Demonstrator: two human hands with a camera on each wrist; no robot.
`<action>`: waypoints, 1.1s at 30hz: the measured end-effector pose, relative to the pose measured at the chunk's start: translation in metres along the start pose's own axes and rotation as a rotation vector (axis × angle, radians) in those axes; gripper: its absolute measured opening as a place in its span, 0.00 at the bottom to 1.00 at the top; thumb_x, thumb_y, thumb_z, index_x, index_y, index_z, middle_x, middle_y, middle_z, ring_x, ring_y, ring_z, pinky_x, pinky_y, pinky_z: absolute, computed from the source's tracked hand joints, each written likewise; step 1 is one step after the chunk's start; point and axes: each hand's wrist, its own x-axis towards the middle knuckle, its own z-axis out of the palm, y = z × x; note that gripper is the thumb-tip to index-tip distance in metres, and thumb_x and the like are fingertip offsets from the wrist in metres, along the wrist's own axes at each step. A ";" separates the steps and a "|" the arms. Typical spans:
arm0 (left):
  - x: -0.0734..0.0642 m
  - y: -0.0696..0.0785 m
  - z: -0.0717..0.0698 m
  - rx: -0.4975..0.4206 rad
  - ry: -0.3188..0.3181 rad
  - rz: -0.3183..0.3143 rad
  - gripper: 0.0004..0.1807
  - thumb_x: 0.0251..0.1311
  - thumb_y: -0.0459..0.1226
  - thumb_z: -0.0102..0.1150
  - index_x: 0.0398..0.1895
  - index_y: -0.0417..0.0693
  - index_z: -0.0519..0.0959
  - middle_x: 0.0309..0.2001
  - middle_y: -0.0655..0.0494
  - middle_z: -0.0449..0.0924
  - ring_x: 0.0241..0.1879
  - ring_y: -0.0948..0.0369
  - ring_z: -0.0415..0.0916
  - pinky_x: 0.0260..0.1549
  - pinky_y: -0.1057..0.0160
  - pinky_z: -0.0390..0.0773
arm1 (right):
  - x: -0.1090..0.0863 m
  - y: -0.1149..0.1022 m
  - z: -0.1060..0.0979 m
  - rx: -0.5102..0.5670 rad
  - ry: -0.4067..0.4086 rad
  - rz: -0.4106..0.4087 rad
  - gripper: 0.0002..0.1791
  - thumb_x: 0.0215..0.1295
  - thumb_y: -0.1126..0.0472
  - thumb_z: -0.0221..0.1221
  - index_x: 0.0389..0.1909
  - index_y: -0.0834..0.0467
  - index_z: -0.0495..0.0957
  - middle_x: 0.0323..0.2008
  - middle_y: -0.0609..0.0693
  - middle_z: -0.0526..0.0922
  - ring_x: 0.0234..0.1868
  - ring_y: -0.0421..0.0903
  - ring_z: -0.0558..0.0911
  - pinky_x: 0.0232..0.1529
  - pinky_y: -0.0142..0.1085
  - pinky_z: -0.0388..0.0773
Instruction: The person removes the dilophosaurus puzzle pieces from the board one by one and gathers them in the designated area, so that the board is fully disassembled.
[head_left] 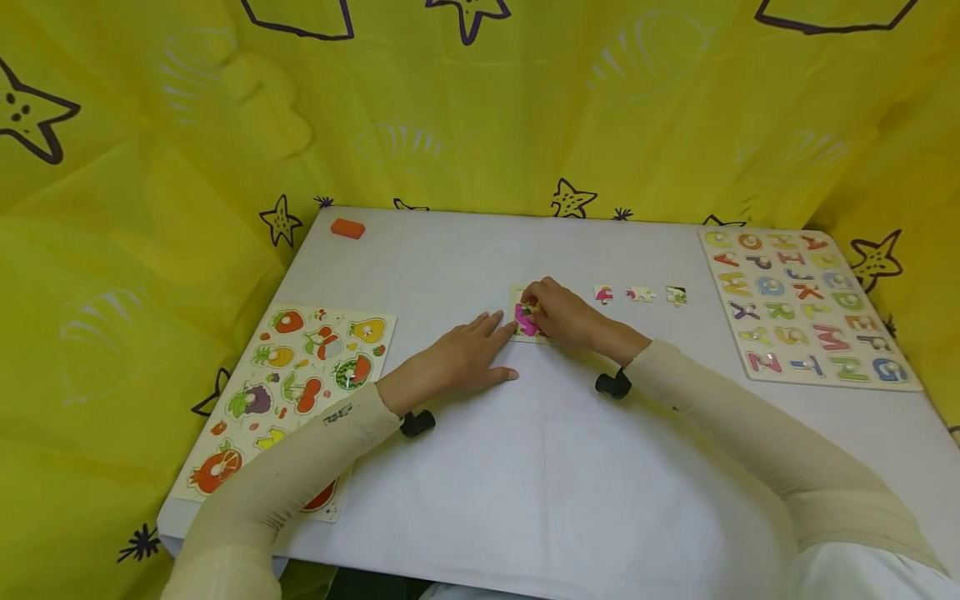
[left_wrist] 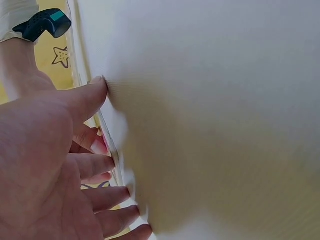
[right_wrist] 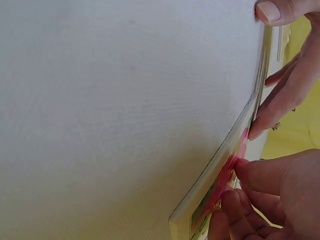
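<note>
A white table [head_left: 600, 483] bears a jigsaw [head_left: 525, 323], pieces [head_left: 641, 295], boards [head_left: 813, 312], a block [head_left: 347, 228].

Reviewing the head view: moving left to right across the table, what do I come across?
Fruit board → left hand → small puzzle → three loose puzzle pieces → letter board.

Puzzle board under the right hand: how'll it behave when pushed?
Probably stiff: the puzzle board shows a straight edge. Likely slides rather than tips, being thin and lying flat on the white tabletop.
</note>
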 end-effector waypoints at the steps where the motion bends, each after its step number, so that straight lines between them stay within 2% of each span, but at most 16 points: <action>1: 0.000 0.000 0.000 0.000 0.000 0.001 0.47 0.75 0.64 0.51 0.87 0.51 0.52 0.86 0.44 0.46 0.84 0.45 0.47 0.79 0.42 0.59 | 0.000 0.000 0.000 0.002 -0.002 0.001 0.16 0.76 0.72 0.54 0.61 0.69 0.74 0.55 0.65 0.76 0.53 0.57 0.78 0.65 0.51 0.78; 11: 0.001 -0.001 0.000 -0.015 -0.010 0.000 0.47 0.74 0.64 0.52 0.87 0.52 0.52 0.86 0.45 0.46 0.85 0.46 0.46 0.79 0.42 0.58 | 0.002 0.002 0.000 0.004 -0.026 0.024 0.16 0.77 0.70 0.55 0.62 0.68 0.76 0.57 0.66 0.75 0.54 0.59 0.79 0.66 0.52 0.79; 17: 0.001 -0.002 0.001 -0.017 -0.006 0.008 0.47 0.75 0.64 0.52 0.87 0.51 0.52 0.86 0.44 0.46 0.84 0.45 0.46 0.79 0.42 0.58 | 0.002 0.006 0.000 0.036 -0.022 0.008 0.16 0.75 0.71 0.55 0.61 0.67 0.75 0.55 0.66 0.74 0.52 0.58 0.79 0.62 0.51 0.80; 25: 0.002 -0.001 0.002 -0.012 -0.007 0.003 0.47 0.75 0.64 0.51 0.87 0.52 0.52 0.86 0.44 0.46 0.85 0.45 0.46 0.79 0.42 0.58 | 0.002 0.009 0.001 0.074 -0.002 0.040 0.16 0.75 0.70 0.57 0.61 0.65 0.76 0.53 0.65 0.74 0.52 0.58 0.78 0.61 0.51 0.80; 33: 0.001 0.000 0.000 -0.004 -0.007 -0.002 0.47 0.75 0.64 0.52 0.87 0.52 0.52 0.86 0.45 0.46 0.85 0.46 0.46 0.79 0.43 0.58 | 0.003 0.012 0.002 0.116 0.034 0.045 0.13 0.78 0.68 0.56 0.58 0.59 0.77 0.50 0.61 0.81 0.48 0.56 0.79 0.57 0.48 0.80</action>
